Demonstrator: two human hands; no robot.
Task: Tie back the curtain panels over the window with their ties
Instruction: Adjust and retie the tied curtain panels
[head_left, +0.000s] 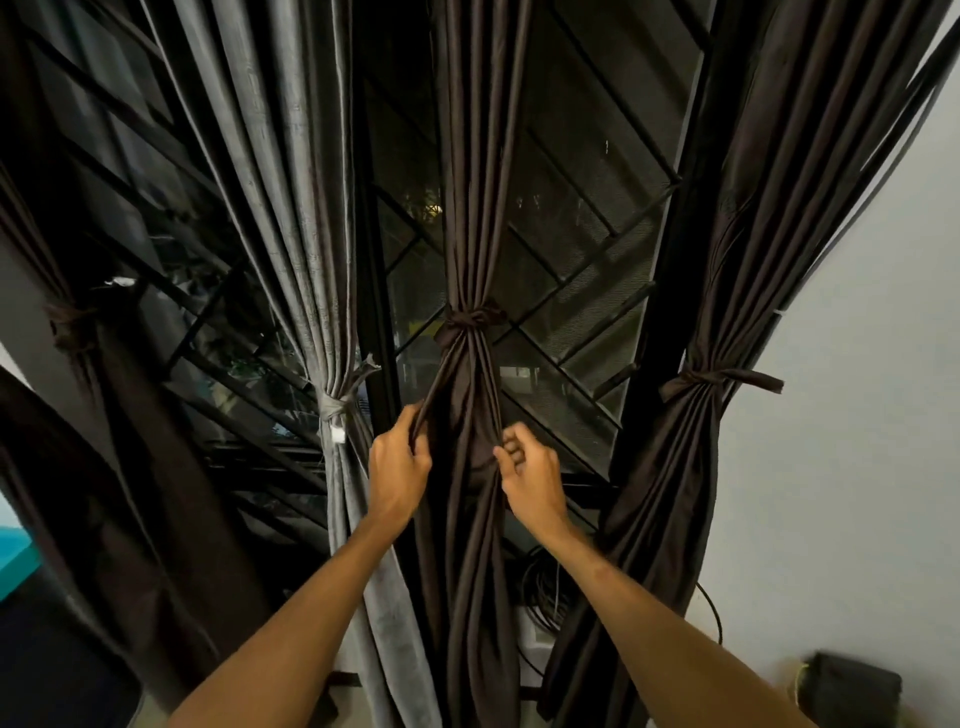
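The middle brown panel (467, 208) hangs in the centre of the window (587, 156), already cinched by its tie (470, 318), which sits knotted at the waist of the bundle. Just below that knot both hands work the loose cloth. The left hand (397, 465) pinches a fold at the left edge and draws it outward, and the right hand (532, 470) has its fingers (511, 441) curled narrowly round folds at the right edge. The pull to either side looks meant to spread and even out the gathers so the bundle hangs tidily under the knot. Four gathered panels can be counted, three brown and one grey, with four ties. The grey panel (291, 208) stands left of centre, its grey tie (335, 404) lower down. The right brown panel (753, 234) is bound by a tie (719, 378) whose tail sticks out toward the wall. The far-left brown panel (130, 467) carries a tie (70, 322) that is dim and hard to read, though it appears knotted. With all four bound, the task seems near its finish.
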